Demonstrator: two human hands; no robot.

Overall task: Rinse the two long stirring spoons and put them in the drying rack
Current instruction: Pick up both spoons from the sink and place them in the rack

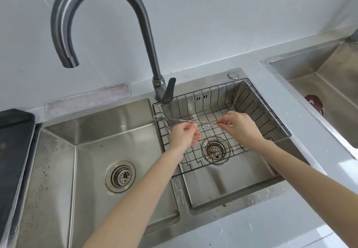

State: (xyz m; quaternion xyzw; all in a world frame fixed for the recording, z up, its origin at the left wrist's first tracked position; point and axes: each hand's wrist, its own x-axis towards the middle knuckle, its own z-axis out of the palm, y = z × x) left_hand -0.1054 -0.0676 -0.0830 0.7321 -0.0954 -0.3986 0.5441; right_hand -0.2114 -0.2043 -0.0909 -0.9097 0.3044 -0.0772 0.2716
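Above the right basin, at centre frame, the two long stirring spoons are held level over the black wire drying rack, their bowls reaching left past the rack's rim toward the divider between the basins. Left hand is curled round the shafts near mid-length; right hand pinches the handle ends between thumb and fingers. Faucet arches across the upper left, its spout over the left basin, with no water visible. Judged from their look, the spoons are thin, twisted metal: light, stiff, not fragile, and probably slippery when wet. Their twisted shafts should offer the surest hold; a grip at both ends limits rolling.
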